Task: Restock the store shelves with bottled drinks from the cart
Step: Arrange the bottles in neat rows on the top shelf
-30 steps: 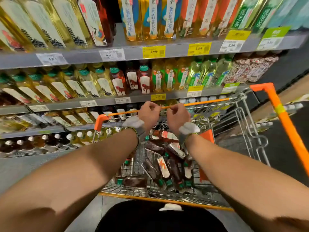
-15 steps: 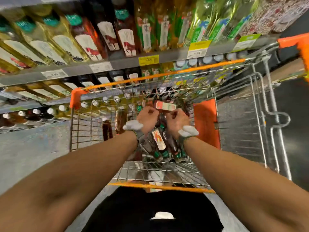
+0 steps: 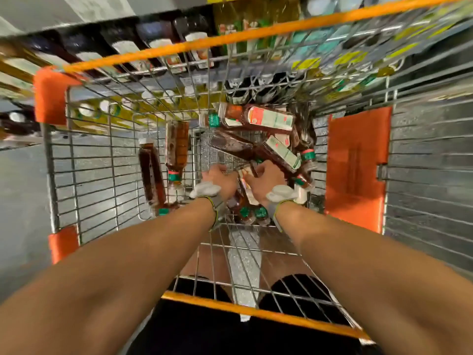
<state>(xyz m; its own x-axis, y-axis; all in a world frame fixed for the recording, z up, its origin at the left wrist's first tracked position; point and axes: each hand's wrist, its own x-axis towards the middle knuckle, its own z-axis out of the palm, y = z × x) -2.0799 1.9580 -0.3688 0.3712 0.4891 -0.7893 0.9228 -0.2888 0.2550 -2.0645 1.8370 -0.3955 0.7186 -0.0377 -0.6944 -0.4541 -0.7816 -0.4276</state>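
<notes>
- Orange-railed wire cart (image 3: pixel 230 37) stands right below me. Most of the bottled drinks (image 3: pixel 268 119) lie in a loose heap on its floor, right of centre, and two stray bottles (image 3: pixel 151 175) lie apart at the left.
- My left hand (image 3: pixel 220 176) is down at the near edge of the heap. Its fingers are hidden behind its own back, so I cannot tell whether it grips anything.
- My right hand (image 3: pixel 265 179) is just beside it, fingers curled round a labelled bottle (image 3: pixel 245 184) lying between the two hands.
- Shelves (image 3: pixel 163 55) show blurred beyond the far wire wall, lined with bottles.
- I judge the restock far from finished: many bottles remain in the cart, and none is lifted clear yet.
</notes>
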